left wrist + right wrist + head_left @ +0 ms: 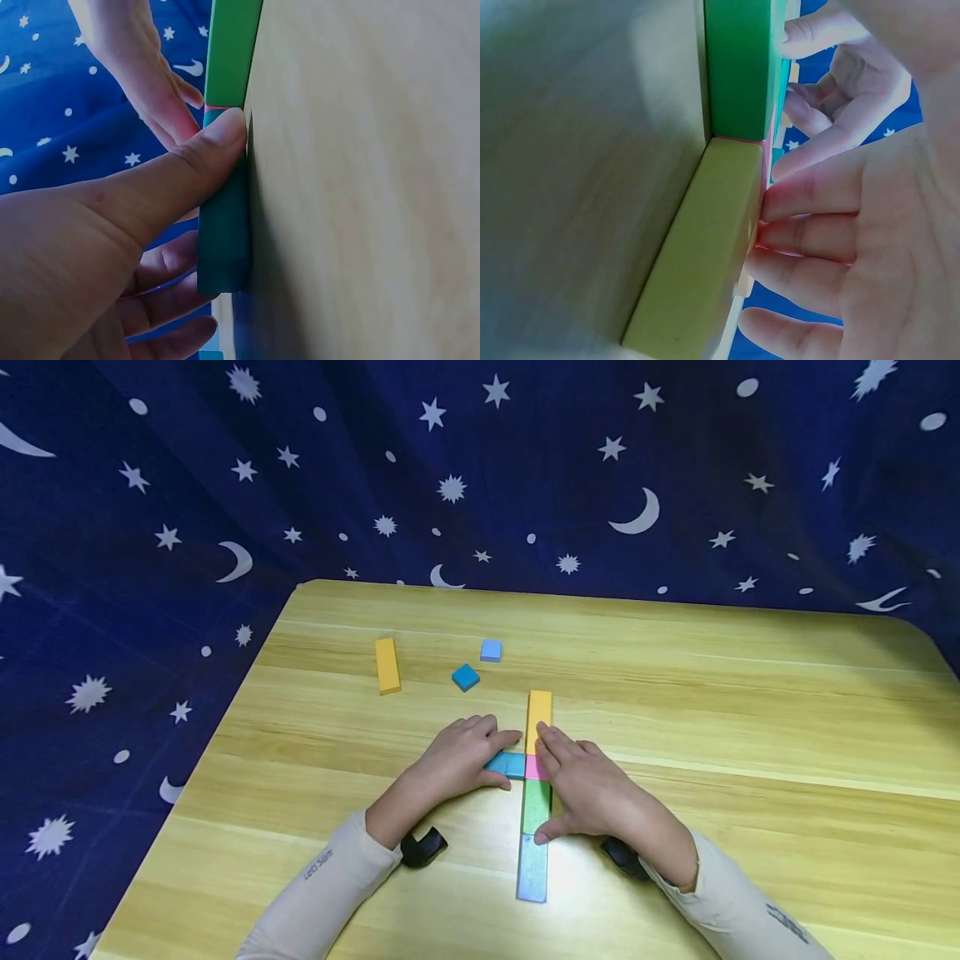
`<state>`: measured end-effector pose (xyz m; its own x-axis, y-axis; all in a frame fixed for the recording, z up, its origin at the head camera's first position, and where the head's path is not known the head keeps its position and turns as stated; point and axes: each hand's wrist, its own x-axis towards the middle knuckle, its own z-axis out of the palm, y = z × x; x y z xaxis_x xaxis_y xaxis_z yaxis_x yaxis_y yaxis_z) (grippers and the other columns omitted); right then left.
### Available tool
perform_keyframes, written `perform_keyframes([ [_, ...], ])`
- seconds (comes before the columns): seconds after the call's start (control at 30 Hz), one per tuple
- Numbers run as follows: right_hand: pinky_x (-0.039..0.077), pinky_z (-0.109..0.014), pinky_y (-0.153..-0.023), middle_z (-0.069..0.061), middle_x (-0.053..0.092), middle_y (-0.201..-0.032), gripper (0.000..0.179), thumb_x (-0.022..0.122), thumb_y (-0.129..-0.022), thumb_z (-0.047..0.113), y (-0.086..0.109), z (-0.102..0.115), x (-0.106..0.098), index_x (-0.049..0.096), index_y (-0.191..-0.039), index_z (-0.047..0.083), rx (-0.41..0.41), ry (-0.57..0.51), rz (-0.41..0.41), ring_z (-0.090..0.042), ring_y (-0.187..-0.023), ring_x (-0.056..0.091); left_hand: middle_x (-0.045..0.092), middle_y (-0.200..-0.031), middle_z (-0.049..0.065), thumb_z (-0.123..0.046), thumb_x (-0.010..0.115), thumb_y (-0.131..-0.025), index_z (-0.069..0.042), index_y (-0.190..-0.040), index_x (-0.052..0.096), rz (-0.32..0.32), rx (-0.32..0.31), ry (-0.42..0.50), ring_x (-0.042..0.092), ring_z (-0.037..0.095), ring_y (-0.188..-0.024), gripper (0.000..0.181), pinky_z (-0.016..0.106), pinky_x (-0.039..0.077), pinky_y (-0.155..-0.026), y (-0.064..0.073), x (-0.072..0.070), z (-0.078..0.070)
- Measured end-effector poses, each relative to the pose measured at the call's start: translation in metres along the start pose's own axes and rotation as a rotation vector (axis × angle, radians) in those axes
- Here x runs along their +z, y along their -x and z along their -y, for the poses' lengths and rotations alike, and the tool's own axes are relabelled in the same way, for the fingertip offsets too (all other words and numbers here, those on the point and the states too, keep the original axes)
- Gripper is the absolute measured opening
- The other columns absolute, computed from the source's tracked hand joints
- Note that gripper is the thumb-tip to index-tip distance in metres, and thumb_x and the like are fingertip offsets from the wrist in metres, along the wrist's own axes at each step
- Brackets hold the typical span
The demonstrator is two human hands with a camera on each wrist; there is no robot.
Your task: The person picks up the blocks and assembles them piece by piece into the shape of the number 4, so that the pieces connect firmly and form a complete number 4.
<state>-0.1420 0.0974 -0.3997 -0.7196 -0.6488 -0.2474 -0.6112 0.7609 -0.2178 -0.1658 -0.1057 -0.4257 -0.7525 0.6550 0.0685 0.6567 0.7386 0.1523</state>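
Note:
Flat colored blocks lie in a line on the table: a yellow block (pixel 539 710), a pink block (pixel 532 767), a green block (pixel 536 806) and a light blue block (pixel 532 870). A teal block (pixel 507 765) joins the pink one from the left. Thumb and index finger of my left hand (pixel 461 756) hold the teal block along its two long sides. My right hand (pixel 596 787) lies along the line's right side. Its straight fingers touch the yellow and pink blocks; the thumb tip rests near the green and light blue joint.
Another yellow block (pixel 387 667) lies farther left on the wooden table (pixel 712 718). Beside it are a small dark blue square block (pixel 466 677) and a small light blue square block (pixel 491 650). A dark blue star-patterned cloth (pixel 525 468) hangs behind the table.

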Motion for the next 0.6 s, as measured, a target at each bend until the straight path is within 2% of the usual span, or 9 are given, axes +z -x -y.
perform_keyframes([
  [0.6,0.031,-0.051,-0.102,-0.024,0.020,-0.148,0.110,0.071,-0.060,0.061,-0.0002,0.0007,-0.0005,0.034,-0.135,-0.010,0.001,-0.006,0.003,-0.035,-0.137,0.022,0.053,-0.087,-0.002,-0.051,0.067,-0.072,-0.015,-0.123,0.058,-0.003,0.002,-0.020,0.043,0.010,-0.071,0.063,0.021,0.039,-0.062,0.0000,0.0018,0.0001],
])
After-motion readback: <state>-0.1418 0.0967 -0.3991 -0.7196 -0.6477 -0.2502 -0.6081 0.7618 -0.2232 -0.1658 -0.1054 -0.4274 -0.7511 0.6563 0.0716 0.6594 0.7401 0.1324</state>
